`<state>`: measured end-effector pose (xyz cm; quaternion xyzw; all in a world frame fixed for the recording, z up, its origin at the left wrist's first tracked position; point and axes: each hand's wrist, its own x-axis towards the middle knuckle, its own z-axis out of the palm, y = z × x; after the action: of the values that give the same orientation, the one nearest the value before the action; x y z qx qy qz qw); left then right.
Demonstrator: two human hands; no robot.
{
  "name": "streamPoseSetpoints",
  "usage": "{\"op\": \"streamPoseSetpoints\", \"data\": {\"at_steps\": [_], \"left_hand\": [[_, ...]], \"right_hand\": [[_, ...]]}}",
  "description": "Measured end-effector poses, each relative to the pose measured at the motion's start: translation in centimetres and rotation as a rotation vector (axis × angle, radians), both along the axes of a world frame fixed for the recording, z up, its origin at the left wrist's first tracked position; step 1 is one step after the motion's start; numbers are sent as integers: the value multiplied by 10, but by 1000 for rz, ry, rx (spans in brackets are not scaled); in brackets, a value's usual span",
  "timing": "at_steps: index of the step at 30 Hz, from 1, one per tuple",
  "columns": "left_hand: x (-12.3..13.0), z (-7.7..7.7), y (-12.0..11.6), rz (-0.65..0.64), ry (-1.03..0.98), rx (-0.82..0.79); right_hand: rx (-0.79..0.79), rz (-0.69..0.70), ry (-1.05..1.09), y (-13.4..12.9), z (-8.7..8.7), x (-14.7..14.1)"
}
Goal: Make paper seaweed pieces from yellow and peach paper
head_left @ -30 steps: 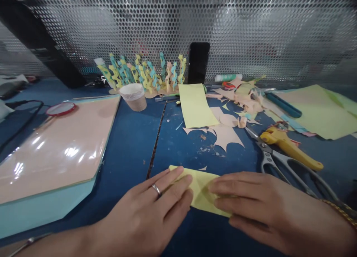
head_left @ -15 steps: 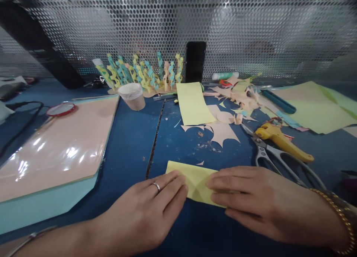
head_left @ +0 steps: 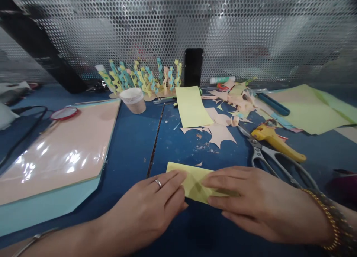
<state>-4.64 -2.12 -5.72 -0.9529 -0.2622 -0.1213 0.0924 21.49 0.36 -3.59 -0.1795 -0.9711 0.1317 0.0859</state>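
A folded sheet of yellow paper (head_left: 194,184) lies flat on the blue tabletop (head_left: 131,145) in front of me. My left hand (head_left: 145,199), with a ring on one finger, presses the sheet's left end under its fingertips. My right hand (head_left: 249,199) lies across the right end, fingers together and pressing it down. Part of the paper is hidden under both hands. Steel scissors (head_left: 259,155) lie open to the right of my right hand, without touching it.
A long yellow paper strip (head_left: 192,106) and pink paper cut-outs (head_left: 220,134) lie beyond the hands. Further back are a paper cup (head_left: 133,101), a black phone (head_left: 193,67) and standing paper cut-outs (head_left: 142,78). A pink sheet on a teal board (head_left: 55,153) lies left; green sheets (head_left: 306,110) lie right.
My left hand has drawn back toward the paper's left edge, and my right fingers reach further over the sheet. The whole view has shifted slightly.
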Motion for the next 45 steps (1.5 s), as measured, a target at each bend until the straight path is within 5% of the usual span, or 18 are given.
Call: {"op": "streamPoseSetpoints", "data": {"at_steps": [12,17,34,39,45], "left_hand": [[7,2,-2,118,43,-128],[0,8,11,204,-39,-335],[2,21,17,230,-240,-531],[3,43,45,245,-365,-623],[44,56,157,319,-760,-541]], "right_hand": [[-87,-66,19,-2,0,-5],[-162,-93,9,3,-1,-2],[-337,-422,194,6,0,-6],[-387,-543,315,47,23,-3],[-396,-726,504,165,44,-7]]}}
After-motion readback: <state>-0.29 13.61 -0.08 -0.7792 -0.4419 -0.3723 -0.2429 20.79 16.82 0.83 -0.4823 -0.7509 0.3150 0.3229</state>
